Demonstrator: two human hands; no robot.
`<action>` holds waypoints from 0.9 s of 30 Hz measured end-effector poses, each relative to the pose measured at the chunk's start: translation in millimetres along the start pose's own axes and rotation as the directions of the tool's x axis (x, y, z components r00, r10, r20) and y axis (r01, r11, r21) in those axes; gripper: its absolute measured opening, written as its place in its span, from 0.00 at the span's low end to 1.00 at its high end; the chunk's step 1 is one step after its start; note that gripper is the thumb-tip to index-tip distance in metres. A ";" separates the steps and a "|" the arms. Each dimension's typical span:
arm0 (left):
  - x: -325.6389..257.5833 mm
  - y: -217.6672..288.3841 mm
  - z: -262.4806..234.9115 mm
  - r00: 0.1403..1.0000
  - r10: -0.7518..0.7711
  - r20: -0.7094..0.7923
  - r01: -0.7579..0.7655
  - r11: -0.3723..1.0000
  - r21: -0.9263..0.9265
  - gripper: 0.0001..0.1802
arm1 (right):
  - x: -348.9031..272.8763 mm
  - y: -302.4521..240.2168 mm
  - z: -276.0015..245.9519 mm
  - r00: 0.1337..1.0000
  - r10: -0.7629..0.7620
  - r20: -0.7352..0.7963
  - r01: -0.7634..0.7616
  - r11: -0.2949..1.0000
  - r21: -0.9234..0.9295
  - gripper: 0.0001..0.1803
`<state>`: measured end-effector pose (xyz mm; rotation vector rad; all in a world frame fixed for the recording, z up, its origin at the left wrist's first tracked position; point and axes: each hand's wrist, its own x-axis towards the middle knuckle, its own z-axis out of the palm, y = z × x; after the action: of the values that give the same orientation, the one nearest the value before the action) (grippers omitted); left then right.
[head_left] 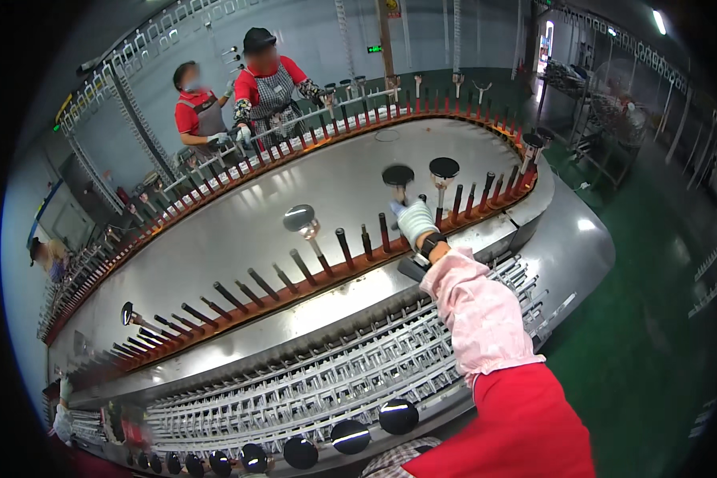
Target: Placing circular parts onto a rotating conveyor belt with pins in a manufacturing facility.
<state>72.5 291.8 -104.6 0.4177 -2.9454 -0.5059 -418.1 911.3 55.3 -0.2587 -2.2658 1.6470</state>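
Observation:
My right hand (414,223), in a pale knitted glove, reaches over the near edge of the long metal conveyor table. Its fingers close around the pale stem of a part with a round black disc top (398,174). That part is slightly blurred, and its lower end is hidden by the hand. Just to the right, a similar black disc part (444,168) stands upright on a spindle. Another disc part (299,217) leans on a spindle to the left. Bare dark-tipped spindles (344,247) line the track beside my hand. My left hand is out of view.
Below the track are stacked metal racks (295,390), with a row of black discs (350,436) along their near side. Two people (271,95) work across the table (239,211). A gloved hand (65,388) shows at far left. Green floor (637,319) lies to the right.

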 end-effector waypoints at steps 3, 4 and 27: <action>-3.6 68.9 -27.8 0.998 -0.039 -0.052 0.035 0.997 -0.073 0.20 | -30.6 -45.0 -1.2 0.955 -0.295 -0.035 0.296 0.937 0.183 0.15; -8.0 50.3 -17.4 0.997 -0.065 -0.041 0.062 0.997 -0.053 0.20 | -55.2 -68.1 -3.8 0.977 -0.157 0.146 0.096 0.929 0.356 0.13; 29.9 45.6 17.5 0.940 -0.340 0.012 0.215 0.566 -0.796 0.20 | -354.9 59.3 -83.1 0.777 -0.039 0.628 0.003 0.998 0.058 0.14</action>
<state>29.7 329.9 -103.1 0.7426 -2.1728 -1.6428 -60.4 885.6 -32.8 0.4044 -2.6528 1.9990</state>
